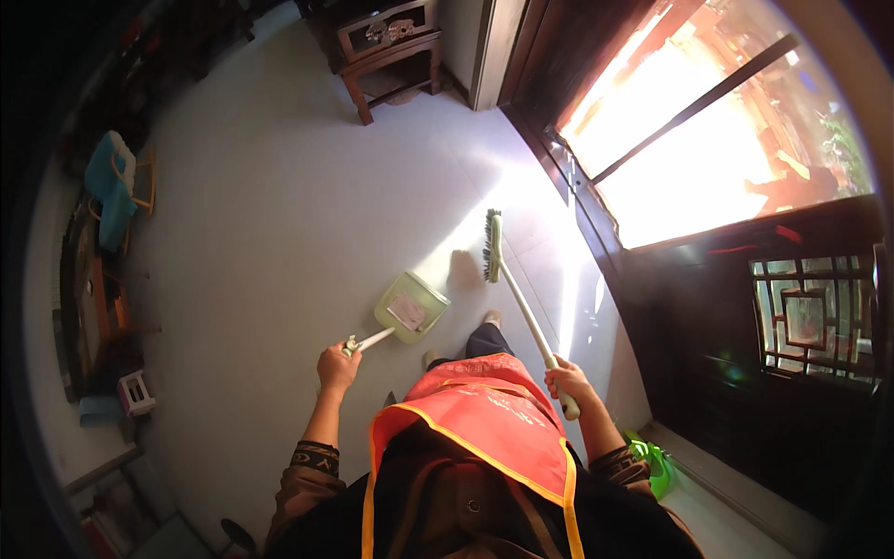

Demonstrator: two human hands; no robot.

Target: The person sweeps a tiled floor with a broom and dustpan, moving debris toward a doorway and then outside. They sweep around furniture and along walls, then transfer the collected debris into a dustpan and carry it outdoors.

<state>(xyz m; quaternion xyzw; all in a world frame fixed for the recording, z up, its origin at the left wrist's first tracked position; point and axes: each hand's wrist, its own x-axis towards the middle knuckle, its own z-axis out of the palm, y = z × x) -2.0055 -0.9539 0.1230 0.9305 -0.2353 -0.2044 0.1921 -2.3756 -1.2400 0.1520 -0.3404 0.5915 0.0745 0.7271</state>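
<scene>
My left hand (pixel 339 366) grips the upper end of the handle of a pale green long-handled dustpan (pixel 387 297). A flat pinkish piece (pixel 406 311) lies in its pan; what it is I cannot tell. In my right hand (pixel 569 381) is the pale handle of a broom (pixel 525 307) with dark bristles. The broom head (pixel 493 246) points away from me, its bristles turned left, and seems to be above the floor. A shadow falls on the floor between the pan and the broom head. Below the hands hangs my red apron (pixel 482 412) with yellow trim.
Bright sunlight enters through an open doorway (pixel 684 147) at right, beside a dark wooden door panel (pixel 684 300) with latticework. A wooden cabinet (pixel 391 56) stands ahead. Chairs, one with a blue cover (pixel 112 189), line the left side. A bright green object (pixel 653 465) sits by my right elbow.
</scene>
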